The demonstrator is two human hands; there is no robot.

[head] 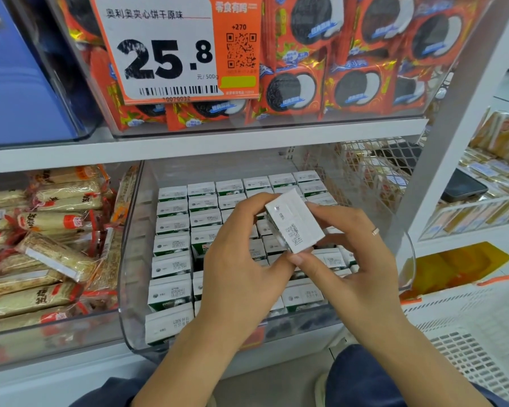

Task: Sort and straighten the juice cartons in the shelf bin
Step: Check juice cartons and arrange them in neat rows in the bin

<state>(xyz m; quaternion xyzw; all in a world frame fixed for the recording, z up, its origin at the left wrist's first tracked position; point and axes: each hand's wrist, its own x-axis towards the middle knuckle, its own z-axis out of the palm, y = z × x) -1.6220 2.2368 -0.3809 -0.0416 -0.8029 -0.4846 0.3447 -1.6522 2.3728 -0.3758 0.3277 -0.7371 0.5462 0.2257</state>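
Both hands hold one carton (pixel 294 223) up above the clear bin (pixel 135 259), its white top with the printed date code facing the camera and turned askew to the rows below. The step in hand looks like checking or turning this carton before it goes back in, and doing it well probably means squaring it to the rows first, so the date code reads the same way as on the neighbours, then lowering it straight down into a gap instead of pushing it in at a slant, which could tip the cartons beside it. The left column and the back rows (pixel 227 188) stand neat and upright; the middle of the bin, under the hands, looks looser, with some cartons sitting at odd angles, though the hands hide much of it. The left hand (pixel 241 257) curls round the carton's near left side, thumb reaching to its lower corner and fingers wrapped over the far edge. The right hand (pixel 347 251) pinches the right side, thumb at the lower edge and fingers along the upper right edge, narrowly spread; a ring (pixel 375 231) shows on one finger. Neither hand touches the cartons in the bin. A white basket (pixel 467 327) sits low at the right.
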